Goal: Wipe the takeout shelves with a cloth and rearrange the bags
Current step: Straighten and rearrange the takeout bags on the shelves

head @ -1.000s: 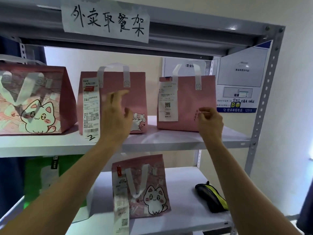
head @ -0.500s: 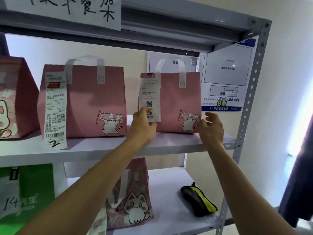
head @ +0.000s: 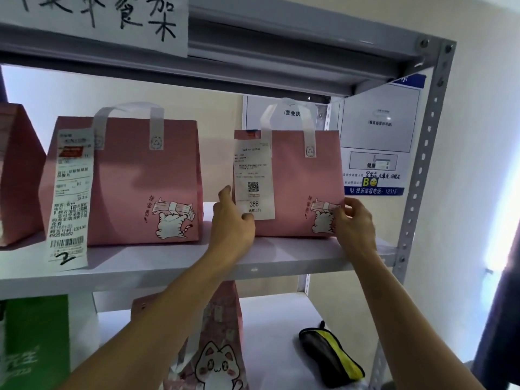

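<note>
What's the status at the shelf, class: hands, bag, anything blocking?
Left hand and right hand on right pink bag, lower corners. Bag upright on shelf. Neighbouring pink bag close left, not touching.

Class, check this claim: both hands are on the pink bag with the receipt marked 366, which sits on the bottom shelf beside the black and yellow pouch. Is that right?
One detail is wrong. The head view shows the left hand and right hand on the pink bag, but it stands on the middle shelf. The black and yellow pouch lies on the shelf below.
</note>
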Available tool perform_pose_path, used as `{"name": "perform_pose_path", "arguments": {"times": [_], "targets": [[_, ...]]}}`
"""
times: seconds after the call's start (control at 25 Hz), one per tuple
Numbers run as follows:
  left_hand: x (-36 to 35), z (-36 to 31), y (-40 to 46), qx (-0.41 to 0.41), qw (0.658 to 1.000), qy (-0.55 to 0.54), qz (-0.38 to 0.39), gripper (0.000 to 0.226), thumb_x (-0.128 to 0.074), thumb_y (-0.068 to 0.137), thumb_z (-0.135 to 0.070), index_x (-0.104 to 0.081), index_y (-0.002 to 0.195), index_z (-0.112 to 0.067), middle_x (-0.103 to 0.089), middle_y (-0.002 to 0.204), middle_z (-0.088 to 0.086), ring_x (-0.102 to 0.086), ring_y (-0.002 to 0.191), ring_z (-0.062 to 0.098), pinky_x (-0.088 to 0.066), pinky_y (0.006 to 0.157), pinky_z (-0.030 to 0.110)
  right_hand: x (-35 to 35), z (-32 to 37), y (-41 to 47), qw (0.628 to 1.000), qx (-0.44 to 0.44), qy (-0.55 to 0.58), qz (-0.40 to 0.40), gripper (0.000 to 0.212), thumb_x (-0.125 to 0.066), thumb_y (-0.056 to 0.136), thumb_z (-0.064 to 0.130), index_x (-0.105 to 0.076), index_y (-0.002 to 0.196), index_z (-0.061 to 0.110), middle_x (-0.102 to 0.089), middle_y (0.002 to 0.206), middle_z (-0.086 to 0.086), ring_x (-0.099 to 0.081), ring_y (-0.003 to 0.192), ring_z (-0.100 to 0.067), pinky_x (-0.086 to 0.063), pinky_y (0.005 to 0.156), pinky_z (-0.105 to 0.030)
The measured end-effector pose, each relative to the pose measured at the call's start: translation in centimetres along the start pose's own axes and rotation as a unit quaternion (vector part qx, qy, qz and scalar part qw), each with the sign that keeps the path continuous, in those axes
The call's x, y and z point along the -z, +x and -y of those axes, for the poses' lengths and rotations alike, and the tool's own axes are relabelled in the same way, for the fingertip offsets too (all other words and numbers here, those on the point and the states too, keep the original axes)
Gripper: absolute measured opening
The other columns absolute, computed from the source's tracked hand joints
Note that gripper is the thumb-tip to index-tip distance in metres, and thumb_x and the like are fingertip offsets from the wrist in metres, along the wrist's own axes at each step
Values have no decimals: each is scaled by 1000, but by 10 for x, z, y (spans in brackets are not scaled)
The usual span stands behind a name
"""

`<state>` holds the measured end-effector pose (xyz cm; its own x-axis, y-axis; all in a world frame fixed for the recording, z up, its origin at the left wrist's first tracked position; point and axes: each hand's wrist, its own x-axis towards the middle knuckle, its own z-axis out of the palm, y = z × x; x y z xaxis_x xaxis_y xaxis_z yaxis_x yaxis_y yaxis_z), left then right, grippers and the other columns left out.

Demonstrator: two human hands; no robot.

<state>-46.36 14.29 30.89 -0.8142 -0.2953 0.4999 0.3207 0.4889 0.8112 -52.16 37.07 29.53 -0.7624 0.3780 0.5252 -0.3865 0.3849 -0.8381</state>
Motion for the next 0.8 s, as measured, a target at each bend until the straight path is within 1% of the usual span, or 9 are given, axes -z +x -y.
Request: {"name": "perform_pose_path", "arguments": {"times": [0.12, 0.2, 0.28, 0.4, 0.48, 0.52, 0.6, 0.64, 0.8], "targets": [[-2, -6, -15, -7, 1000, -7, -12, 54, -51, 94, -3, -37, 145, -16, -54, 133, 6, -58, 114, 22, -54, 87, 30, 13, -1, 1, 1000, -3, -20, -14, 32, -46, 102, 26, -58, 131, 19, -69, 117, -6, -64, 92, -21, -54, 72, -32], [-3, -10, -27, -11, 1000, -15, -21, 51, -52, 93, -1, -45, 141, -17, -56, 132, 5, -58, 116, 19, -54, 95, 34, 21, -4, -2, 1000, 4, -11, -10, 30, -46, 102, 25, -59, 129, 18, -68, 117, -6, -65, 94, -21, -57, 72, -34], [-3, -13, -41, -13, 999, -19, -41, 53, -53, 93, -2, -46, 142, -20, -57, 131, 3, -58, 117, 17, -54, 97, 36, 29, -6, -9, 1000, 17, 20, -11, 26, -49, 103, 23, -61, 124, 16, -68, 113, -5, -65, 92, -18, -59, 73, -34], [-3, -23, -67, -32, 997, -26, -58, 53, -56, 94, -5, -44, 142, -23, -56, 132, -1, -57, 117, 12, -52, 97, 29, 42, -8, -22, 998, 24, 60, -19, 23, -51, 103, 23, -62, 121, 16, -65, 104, 1, -62, 83, -4, -51, 62, -20], [-1, -29, -84, -40, 997, -43, -59, 52, -56, 95, -5, -44, 142, -24, -55, 132, -2, -57, 117, 10, -54, 93, 24, 51, -10, -31, 996, 23, 80, -23, 24, -52, 102, 26, -62, 123, 17, -65, 104, 2, -64, 85, -4, -52, 62, -20], [1, -32, -91, -44, 996, -53, -62, 51, -57, 95, -5, -45, 141, -24, -55, 131, -2, -57, 117, 11, -54, 88, 18, 56, -10, -36, 996, 26, 86, -21, 24, -53, 102, 27, -62, 123, 18, -66, 104, 1, -65, 86, -5, -54, 61, -21], [3, -37, -102, -50, 994, -64, -71, 49, -58, 95, -4, -47, 139, -23, -55, 129, -2, -58, 116, 12, -50, 73, 4, 64, -8, -45, 994, 34, 102, -17, 23, -54, 102, 25, -63, 122, 17, -68, 102, 2, -66, 86, -2, -54, 55, -15], [4, -39, -107, -50, 994, -67, -75, 48, -59, 95, -4, -47, 138, -23, -54, 129, -2, -58, 115, 11, -47, 69, 1, 68, -7, -49, 993, 37, 111, -15, 23, -54, 102, 24, -63, 121, 17, -68, 101, 3, -65, 85, 0, -52, 52, -12], [10, -48, -128, -52, 992, -60, -99, 48, -60, 95, -7, -48, 138, -24, -52, 126, -4, -55, 101, -4, -45, 67, -1, 84, 2, -64, 989, 35, 142, -4, 18, -53, 102, 18, -64, 117, 16, -67, 95, 8, -67, 85, -4, -51, 50, -10]]}}
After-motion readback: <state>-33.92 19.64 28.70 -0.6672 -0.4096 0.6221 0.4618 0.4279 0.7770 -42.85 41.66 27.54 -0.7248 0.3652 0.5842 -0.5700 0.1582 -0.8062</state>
